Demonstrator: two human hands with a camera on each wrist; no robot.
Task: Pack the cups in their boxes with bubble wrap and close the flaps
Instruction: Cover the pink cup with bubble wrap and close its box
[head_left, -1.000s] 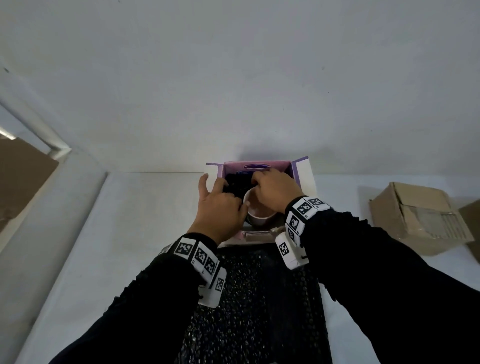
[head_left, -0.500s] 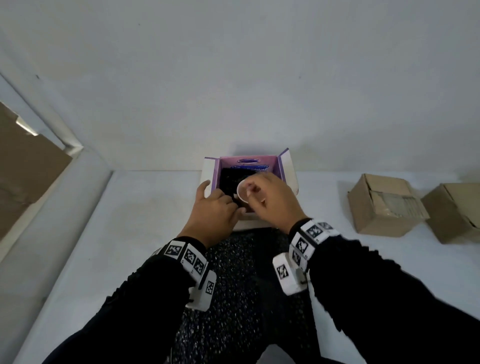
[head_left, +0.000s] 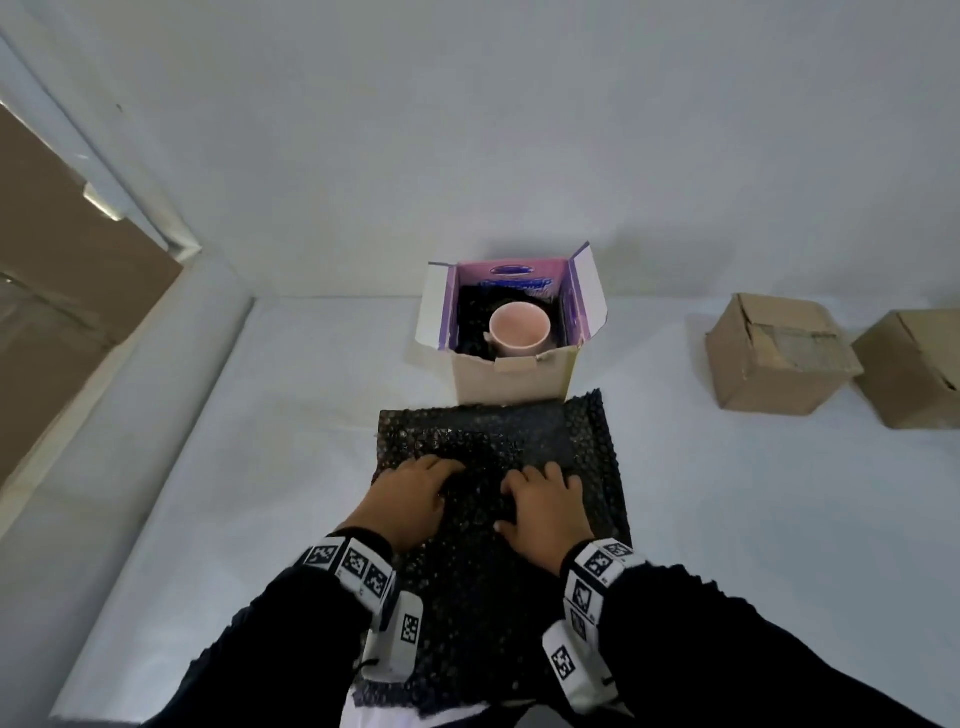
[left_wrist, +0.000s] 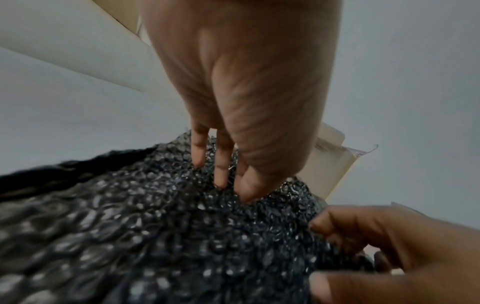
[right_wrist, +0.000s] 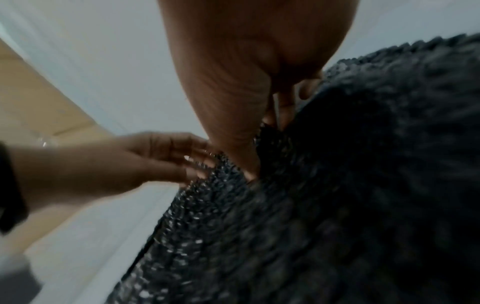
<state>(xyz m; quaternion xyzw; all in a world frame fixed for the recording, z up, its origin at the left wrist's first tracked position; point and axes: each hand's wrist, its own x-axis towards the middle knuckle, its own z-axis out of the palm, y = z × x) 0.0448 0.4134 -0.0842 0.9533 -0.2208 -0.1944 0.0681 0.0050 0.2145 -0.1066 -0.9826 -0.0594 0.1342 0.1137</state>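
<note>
**Cup, pale pink ceramic: boxed, top padding pending**

Cup (head_left: 519, 326): upright in the open cardboard box with purple-printed inner flaps (head_left: 511, 376), dark wrap already lining the box beside it, mouth uncovered. All four flaps stand open. The box sits at the far end of the white counter (head_left: 260, 467), touching the far edge of the sheet listed next.

Black bubble wrap sheet (head_left: 587, 452): lying on the counter between the onlooker's side and the box, some of its edges lifted.

Left hand (head_left: 410, 501): on the sheet, fingers bent, tips dug into the bubbles; the left wrist view suggests a pinch of the top layer, held lightly.

Right hand (head_left: 545, 512): on the sheet just beside the left, thumb and fingers (right_wrist: 285, 107) nipping a fold of wrap, as the right wrist view shows.

Two plain brown cardboard boxes (head_left: 779, 358), (head_left: 914, 364): to the right, well apart from the work, flaps folded over.

Handling notes, as judgement: the step appears to be gathering wrap to cover the cup. Best done by lifting one layer only, both hands pinching near an edge so the sheet peels free without dragging against the box. Fold it loosely, lay it over the mouth, and press gently so the flaps can close flat. Too thick a wad would likely hold the flaps up.
</note>
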